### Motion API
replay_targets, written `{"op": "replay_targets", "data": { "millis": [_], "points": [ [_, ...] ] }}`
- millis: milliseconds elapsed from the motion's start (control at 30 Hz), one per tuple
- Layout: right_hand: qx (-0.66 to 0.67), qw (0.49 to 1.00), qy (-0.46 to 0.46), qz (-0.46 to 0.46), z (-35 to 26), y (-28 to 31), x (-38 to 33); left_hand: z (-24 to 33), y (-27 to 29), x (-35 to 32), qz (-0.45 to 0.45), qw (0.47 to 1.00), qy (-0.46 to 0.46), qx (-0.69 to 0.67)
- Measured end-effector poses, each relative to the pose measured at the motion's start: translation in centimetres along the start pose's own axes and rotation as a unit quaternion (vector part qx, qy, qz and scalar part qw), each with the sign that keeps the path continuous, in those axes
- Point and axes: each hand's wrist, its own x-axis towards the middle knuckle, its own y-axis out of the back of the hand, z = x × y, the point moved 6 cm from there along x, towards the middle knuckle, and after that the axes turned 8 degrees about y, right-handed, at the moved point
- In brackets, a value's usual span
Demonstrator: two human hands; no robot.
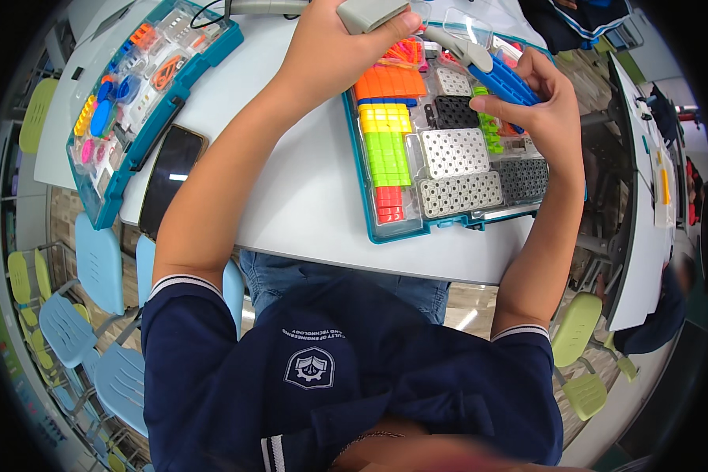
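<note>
My left hand is closed round a light grey, block-shaped piece at the top edge, its thumb pressed along the side. In my right hand is a plier-like tool with blue handles and a grey head. Its head points up and left, close to my left thumb, where a small red bit shows; whether they touch I cannot tell. Beneath both hands lies an open teal-rimmed parts case, filled with orange, yellow, lime and red pieces and perforated grey, white and black blocks.
A second teal case of small coloured parts lies at the left. Beside it a black phone rests near the front edge of the white table. Blue chairs stand to the left, a green chair to the right. Other people sit nearby.
</note>
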Motion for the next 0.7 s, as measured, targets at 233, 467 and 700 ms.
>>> {"op": "replay_targets", "data": {
  "millis": [233,467,700],
  "points": [
    [-0.043,0.999,-0.020,0.005,0.6,-0.2,-0.2,-0.5,-0.2,-0.1,-0.015,1.000,0.005,0.021],
    [-0.102,0.995,-0.016,0.011,0.5,-0.3,-0.2,-0.1,-0.3,-0.1,-0.005,0.999,0.012,0.045],
    [-0.175,0.984,-0.021,-0.005,0.9,-0.5,-0.2,0.2,-0.3,-0.2,-0.002,0.997,0.020,0.069]
  ]
}}
